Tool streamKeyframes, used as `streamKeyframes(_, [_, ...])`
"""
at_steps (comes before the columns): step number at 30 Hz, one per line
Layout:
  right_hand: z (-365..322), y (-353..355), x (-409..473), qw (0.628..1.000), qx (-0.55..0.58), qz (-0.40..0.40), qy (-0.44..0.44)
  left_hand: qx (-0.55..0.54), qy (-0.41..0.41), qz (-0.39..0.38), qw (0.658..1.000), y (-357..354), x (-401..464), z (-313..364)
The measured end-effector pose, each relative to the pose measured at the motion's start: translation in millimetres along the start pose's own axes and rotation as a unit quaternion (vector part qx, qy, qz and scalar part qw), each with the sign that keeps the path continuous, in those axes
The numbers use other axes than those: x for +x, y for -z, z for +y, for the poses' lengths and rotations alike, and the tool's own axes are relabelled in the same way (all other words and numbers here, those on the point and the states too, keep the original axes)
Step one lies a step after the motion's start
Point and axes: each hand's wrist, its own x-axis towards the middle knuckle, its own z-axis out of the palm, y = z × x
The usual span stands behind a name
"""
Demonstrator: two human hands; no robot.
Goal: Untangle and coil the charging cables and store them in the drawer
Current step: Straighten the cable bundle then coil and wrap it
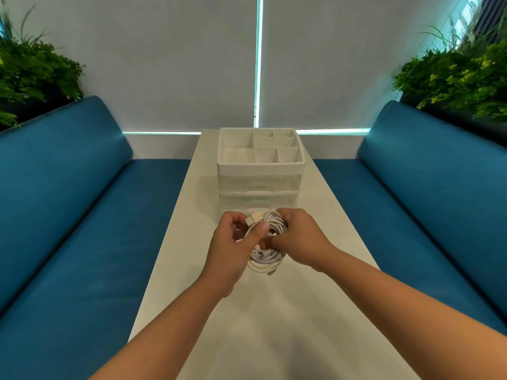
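1. I take the organiser (260,171) as my landmark: it stands on the white table (274,311), toward the far end, and both hands work just in front of its lower drawer (258,201).
2. The cables (267,255) are a white bundle of loops held between my hands, above the table and directly on the near side of the organiser.
3. My left hand (233,242) is clenched round the left part of the bundle, thumb pressed across the strands; a flat plug end (253,218) sticks out above the thumb, pointing left.
4. My right hand (299,237) grips the right side of the loops, fingers curled in. Which strand each finger pinches is hidden.
5. The relation that matters: the loops hang from the grip toward me, long axis running from the organiser to my body. Both drawers lie straight beyond the hands and both look pushed in.
6. Both hands are about equally near the drawers, and each holds cable. My judgement is that one hand must take the whole bundle before the other can pull a handle.
7. I cannot tell whether the strands are properly separated; several loops overlap.
8. I can read no brand, label or writing on the cables, plug or organiser.
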Motion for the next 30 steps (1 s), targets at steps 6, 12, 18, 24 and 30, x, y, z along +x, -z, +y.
streamKeyframes(6, [-5.3,8.7,0.3,0.998,0.038,-0.058,-0.012,0.051,-0.013,0.021,0.998,6.4,2.8,0.1])
streamKeyframes(12, [-6.4,12.0,1.5,0.986,0.103,-0.126,-0.027,0.082,0.006,0.032,0.996,7.2,0.7,-0.7])
streamKeyframes(18, [-3.2,7.0,0.1,0.987,0.122,-0.099,-0.028,0.101,0.070,-0.035,0.992,7.7,2.1,4.3])
streamKeyframes(24, [-2.8,10.2,-1.4,0.987,0.108,-0.120,-0.016,0.058,0.070,-0.122,0.988,21.1,5.5,22.8])
streamKeyframes(30, [-4.6,17.4,2.9,0.985,0.119,-0.124,-0.008,0.105,0.071,-0.196,0.972,24.5,13.5,35.1])
